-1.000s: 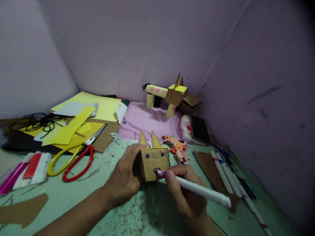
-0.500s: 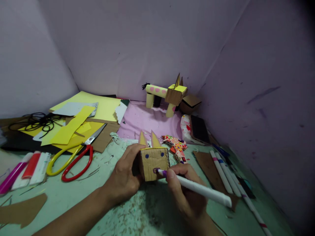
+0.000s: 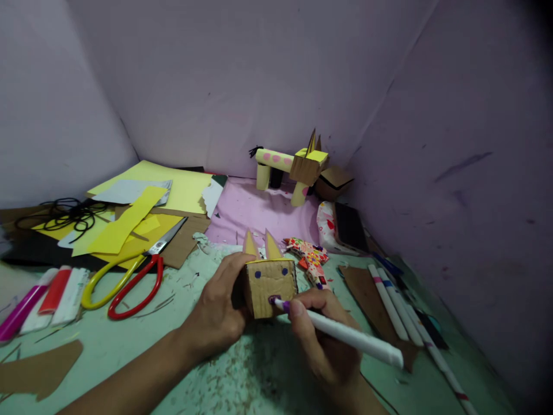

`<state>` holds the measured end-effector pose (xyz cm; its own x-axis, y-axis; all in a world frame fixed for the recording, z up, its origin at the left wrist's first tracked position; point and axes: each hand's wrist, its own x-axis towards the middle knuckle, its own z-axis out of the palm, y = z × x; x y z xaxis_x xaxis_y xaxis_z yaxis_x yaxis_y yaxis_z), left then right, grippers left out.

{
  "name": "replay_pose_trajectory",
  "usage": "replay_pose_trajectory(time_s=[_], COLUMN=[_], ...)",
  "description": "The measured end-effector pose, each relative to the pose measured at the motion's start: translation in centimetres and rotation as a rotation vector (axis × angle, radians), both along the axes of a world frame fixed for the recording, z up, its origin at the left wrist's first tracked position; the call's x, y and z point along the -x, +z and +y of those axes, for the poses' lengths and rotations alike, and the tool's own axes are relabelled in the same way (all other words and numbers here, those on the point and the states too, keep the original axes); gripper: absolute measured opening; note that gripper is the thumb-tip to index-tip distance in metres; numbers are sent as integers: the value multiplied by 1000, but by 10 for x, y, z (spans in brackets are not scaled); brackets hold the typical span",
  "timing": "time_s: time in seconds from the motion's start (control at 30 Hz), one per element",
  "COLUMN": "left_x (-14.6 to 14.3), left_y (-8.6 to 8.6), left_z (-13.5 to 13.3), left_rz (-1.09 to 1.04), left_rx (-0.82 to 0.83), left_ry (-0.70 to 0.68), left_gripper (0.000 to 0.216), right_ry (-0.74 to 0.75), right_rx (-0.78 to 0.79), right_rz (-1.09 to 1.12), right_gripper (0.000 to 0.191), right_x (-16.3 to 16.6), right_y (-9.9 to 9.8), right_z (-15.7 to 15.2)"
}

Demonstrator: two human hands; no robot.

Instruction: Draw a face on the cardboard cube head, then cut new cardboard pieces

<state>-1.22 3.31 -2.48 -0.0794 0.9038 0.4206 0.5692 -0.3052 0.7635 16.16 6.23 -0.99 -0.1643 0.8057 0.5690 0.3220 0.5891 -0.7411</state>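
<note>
A small cardboard box shaped as an animal head [image 3: 268, 284] faces me, with two dark dots near its top corners and pointed pink-and-yellow ears [image 3: 273, 246] rising behind. My left hand [image 3: 222, 305] is closed around its left side, thumb below and fingers partly hidden behind. In my right hand [image 3: 326, 334] is a white marker [image 3: 354, 339] with a purple collar, pinched near the front. Its tip touches a small purple mark low on the box's front face.
Red-and-yellow-handled scissors [image 3: 158, 271] lie left, by paper sheets [image 3: 181, 190] and black cord [image 3: 71, 216]. Glue tubes [image 3: 56, 294] sit near left. A cardboard animal figure [image 3: 276, 158] stands at the back. A floral glue gun [image 3: 309, 256], a phone [image 3: 349, 225] and more markers [image 3: 395, 305] are right.
The marker and my right hand have shifted slightly left. The purple mark on the box looks more filled in. My left hand and the box have stayed in place.
</note>
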Motion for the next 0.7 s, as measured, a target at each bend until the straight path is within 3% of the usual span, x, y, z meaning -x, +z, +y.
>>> replay_pose_trajectory(time_s=[0.7], left_x=[-1], left_y=[3], left_z=[-2], left_rz=[11], left_rx=[-12], left_ry=[4], left_gripper=[59], right_ry=[29], right_rx=[-44], right_rz=[-7], right_gripper=[17], right_x=[1], right_y=[3], right_z=[-2])
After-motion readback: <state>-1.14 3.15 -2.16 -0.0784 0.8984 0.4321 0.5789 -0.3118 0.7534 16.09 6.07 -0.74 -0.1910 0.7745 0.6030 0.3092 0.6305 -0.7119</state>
